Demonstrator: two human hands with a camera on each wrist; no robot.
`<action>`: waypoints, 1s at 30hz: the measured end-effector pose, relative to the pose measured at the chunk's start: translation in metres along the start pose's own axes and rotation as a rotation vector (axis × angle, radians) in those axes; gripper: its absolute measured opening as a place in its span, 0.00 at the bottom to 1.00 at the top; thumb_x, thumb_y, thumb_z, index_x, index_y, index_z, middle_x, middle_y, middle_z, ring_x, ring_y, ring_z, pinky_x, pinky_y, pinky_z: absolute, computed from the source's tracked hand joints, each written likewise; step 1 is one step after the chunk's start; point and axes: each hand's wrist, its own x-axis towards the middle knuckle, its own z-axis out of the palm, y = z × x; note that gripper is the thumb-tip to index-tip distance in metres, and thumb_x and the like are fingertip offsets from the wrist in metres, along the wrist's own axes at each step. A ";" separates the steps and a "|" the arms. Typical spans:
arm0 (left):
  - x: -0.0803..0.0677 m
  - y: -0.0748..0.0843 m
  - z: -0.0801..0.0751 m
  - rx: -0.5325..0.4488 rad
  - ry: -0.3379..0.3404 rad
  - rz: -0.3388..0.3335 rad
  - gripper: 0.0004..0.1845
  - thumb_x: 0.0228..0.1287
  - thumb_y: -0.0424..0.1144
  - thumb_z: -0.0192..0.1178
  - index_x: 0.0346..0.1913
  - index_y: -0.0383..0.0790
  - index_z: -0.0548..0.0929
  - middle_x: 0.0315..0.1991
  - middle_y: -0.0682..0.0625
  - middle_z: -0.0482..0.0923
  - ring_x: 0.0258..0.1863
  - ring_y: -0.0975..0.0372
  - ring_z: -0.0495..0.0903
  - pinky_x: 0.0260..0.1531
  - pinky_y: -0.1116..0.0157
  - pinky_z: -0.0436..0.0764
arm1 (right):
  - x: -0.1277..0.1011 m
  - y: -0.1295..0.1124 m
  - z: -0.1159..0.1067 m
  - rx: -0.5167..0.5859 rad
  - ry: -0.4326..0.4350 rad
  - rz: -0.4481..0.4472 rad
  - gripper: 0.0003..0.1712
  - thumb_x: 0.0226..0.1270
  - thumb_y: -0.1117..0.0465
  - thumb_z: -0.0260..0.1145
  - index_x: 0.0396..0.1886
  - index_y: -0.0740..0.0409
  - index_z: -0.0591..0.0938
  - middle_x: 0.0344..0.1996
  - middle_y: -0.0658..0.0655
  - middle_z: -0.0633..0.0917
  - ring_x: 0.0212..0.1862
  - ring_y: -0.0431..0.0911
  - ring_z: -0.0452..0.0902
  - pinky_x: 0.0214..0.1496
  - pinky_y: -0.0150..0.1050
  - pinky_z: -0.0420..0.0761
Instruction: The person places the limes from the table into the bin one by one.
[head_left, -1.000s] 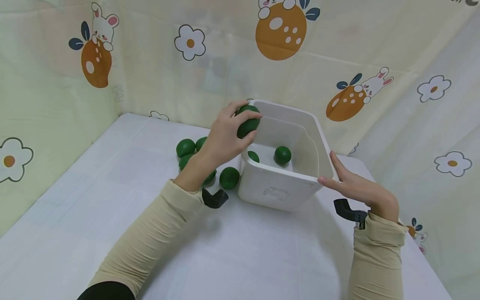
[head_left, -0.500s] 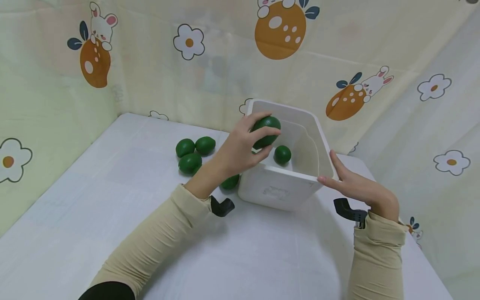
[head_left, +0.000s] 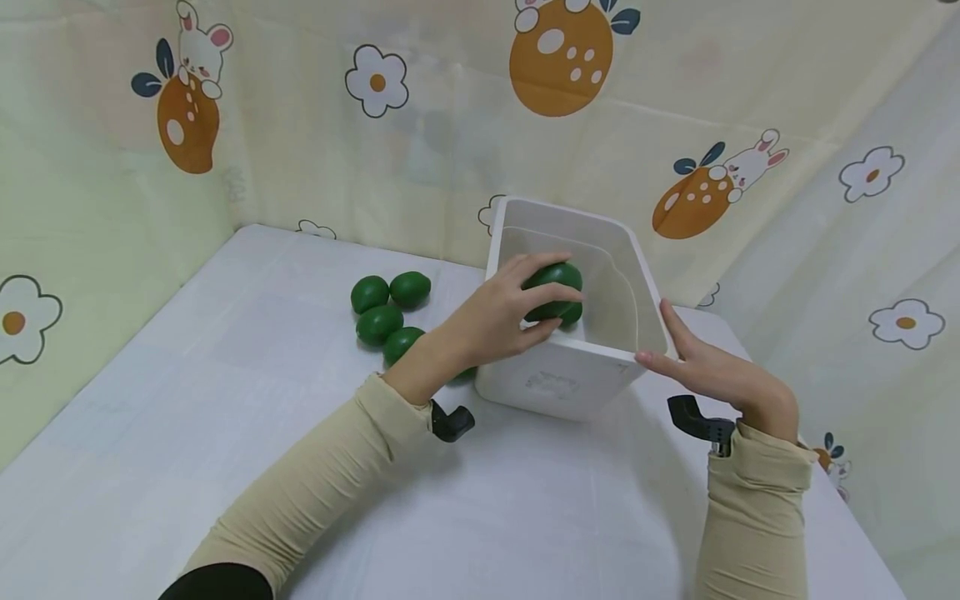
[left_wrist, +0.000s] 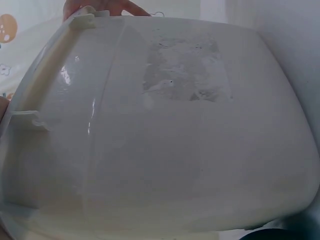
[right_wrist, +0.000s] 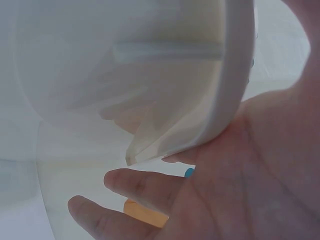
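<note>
A white plastic bin (head_left: 551, 379) stands tilted on the table, its mouth facing up and toward me. At its mouth, my left hand (head_left: 498, 312) grips a dark green lime (head_left: 553, 275) from above with curled fingers and thumb. Another lime (head_left: 573, 315) lies inside, partly covered by the held one. My right hand (head_left: 708, 371) supports the bin's right corner, thumb at the front rim and fingers straight along the side. The right wrist view shows extended fingers (right_wrist: 142, 187) beyond the rim. The bin's outer wall (left_wrist: 185, 140) fills the left wrist view, which hides the held lime.
Several limes (head_left: 379, 325) lie in a cluster on the white tabletop (head_left: 315, 400) left of the bin, one partly behind my left wrist. A patterned curtain (head_left: 442, 150) hangs close behind the table's back edge.
My left hand has carried its lime right and down, from the bin's left rim to inside its mouth. The right hand and the bin have stayed in place.
</note>
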 end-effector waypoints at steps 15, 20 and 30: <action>-0.003 0.005 0.008 0.100 0.023 -0.158 0.14 0.65 0.41 0.56 0.52 0.55 0.82 0.68 0.45 0.61 0.66 0.55 0.63 0.42 0.63 0.82 | 0.000 -0.001 0.000 -0.004 0.001 -0.013 0.52 0.72 0.42 0.50 0.71 0.44 0.20 0.74 0.59 0.27 0.72 0.70 0.36 0.58 0.76 0.53; -0.004 0.007 0.011 0.151 0.014 -0.194 0.14 0.66 0.40 0.52 0.47 0.55 0.86 0.70 0.48 0.58 0.70 0.57 0.56 0.31 0.65 0.82 | 0.000 0.000 0.000 -0.002 0.001 -0.015 0.52 0.72 0.43 0.50 0.71 0.44 0.20 0.74 0.58 0.27 0.73 0.70 0.35 0.58 0.76 0.53; -0.004 0.007 0.013 0.160 0.007 -0.216 0.14 0.65 0.40 0.53 0.50 0.51 0.83 0.71 0.48 0.58 0.71 0.57 0.55 0.30 0.68 0.81 | 0.001 0.002 0.000 -0.003 0.003 -0.017 0.52 0.72 0.43 0.50 0.71 0.43 0.20 0.74 0.58 0.26 0.73 0.70 0.35 0.58 0.76 0.54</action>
